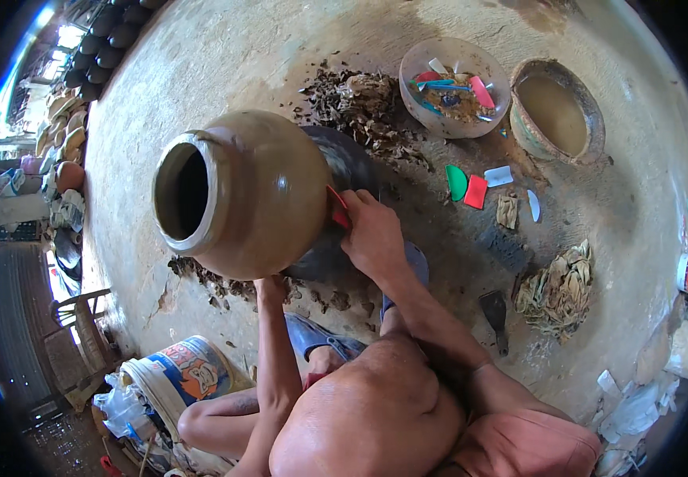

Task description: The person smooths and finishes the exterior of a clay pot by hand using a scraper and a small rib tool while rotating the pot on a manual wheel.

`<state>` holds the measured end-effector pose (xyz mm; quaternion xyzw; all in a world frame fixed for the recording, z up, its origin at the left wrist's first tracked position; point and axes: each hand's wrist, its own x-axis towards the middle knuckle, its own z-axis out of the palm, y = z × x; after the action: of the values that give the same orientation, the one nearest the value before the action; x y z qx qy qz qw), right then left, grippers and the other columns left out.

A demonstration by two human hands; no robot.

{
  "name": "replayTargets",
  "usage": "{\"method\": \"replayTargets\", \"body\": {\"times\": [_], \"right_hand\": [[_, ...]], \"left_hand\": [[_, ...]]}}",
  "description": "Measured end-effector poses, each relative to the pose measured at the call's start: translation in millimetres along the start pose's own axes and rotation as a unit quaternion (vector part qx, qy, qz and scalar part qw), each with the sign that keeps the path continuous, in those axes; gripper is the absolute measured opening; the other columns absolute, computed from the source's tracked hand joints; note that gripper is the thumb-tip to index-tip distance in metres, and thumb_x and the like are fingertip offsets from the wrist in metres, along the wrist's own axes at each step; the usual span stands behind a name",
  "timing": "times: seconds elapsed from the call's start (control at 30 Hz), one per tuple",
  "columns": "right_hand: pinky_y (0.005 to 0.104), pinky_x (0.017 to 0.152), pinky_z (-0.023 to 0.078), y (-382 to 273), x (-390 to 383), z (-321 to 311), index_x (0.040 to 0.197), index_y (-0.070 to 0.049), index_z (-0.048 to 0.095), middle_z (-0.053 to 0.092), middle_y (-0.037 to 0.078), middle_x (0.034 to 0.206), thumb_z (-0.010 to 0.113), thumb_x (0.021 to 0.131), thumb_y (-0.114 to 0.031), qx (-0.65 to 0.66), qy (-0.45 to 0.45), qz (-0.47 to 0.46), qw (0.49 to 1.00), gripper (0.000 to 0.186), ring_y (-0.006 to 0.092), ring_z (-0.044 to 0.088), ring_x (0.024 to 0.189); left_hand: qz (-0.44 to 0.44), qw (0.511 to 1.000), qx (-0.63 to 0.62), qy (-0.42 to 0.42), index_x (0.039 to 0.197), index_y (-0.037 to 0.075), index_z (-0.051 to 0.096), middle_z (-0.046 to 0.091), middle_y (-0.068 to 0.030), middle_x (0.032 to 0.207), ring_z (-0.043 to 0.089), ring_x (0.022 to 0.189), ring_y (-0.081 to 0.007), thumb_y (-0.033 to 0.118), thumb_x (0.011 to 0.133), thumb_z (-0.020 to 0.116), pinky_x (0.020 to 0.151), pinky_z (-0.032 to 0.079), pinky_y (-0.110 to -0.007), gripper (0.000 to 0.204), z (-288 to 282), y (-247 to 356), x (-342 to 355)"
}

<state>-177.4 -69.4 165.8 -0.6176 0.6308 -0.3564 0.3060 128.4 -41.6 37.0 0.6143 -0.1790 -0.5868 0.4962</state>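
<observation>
A wet brown clay pot (pixel 272 191) lies tilted on a dark round base (pixel 344 159), its open mouth toward the left. My right hand (pixel 372 230) grips a red plastic scraper (pixel 337 205) against the pot's right side. My left hand (pixel 271 288) reaches under the pot at its lower edge, its fingers hidden by the pot. Beside my right hand, green (pixel 456 183), red (pixel 475 191), pale blue and white plastic scrapers lie on the floor (pixel 169 79).
Behind are scraps (pixel 344 99), a bowl of tools (pixel 411 111) and a tub of murky water (pixel 554 111). A dark tool (pixel 493 322) and crumpled leaf-like material (pixel 554 294) lie at right. A bucket (pixel 193 370) stands lower left; dark pots (pixel 109 56) line the upper left.
</observation>
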Motion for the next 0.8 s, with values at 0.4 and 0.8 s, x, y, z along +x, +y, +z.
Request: {"method": "replayTargets", "body": {"times": [0.4, 0.8], "right_hand": [[0.0530, 0.078, 0.055, -1, 6, -15, 0.109, -0.007, 0.061, 0.063, 0.016, 0.100, 0.074, 0.071, -0.001, -0.023, 0.022, 0.001, 0.999, 0.040, 0.0431, 0.066, 0.092], [0.0536, 0.080, 0.055, 7, 18, -40, 0.109, -0.007, 0.060, 0.064, 0.016, 0.102, 0.077, 0.067, -0.002, -0.092, 0.032, 0.010, 0.995, 0.045, 0.0442, 0.066, 0.093]], "left_hand": [[-0.102, 0.994, 0.002, 0.038, 0.141, 0.003, 0.052, 0.067, -0.0115, 0.121, 0.065, 0.094, -0.0229, 0.056, 0.106, 0.045, 0.078, 0.055, -0.041, 0.064, 22, -36, -12], [-0.115, 0.992, 0.044, 0.021, 0.122, 0.002, 0.066, 0.071, -0.0131, 0.090, 0.066, 0.065, -0.0212, 0.071, 0.099, 0.047, 0.054, 0.053, -0.034, 0.075, 91, -49, -57]]}}
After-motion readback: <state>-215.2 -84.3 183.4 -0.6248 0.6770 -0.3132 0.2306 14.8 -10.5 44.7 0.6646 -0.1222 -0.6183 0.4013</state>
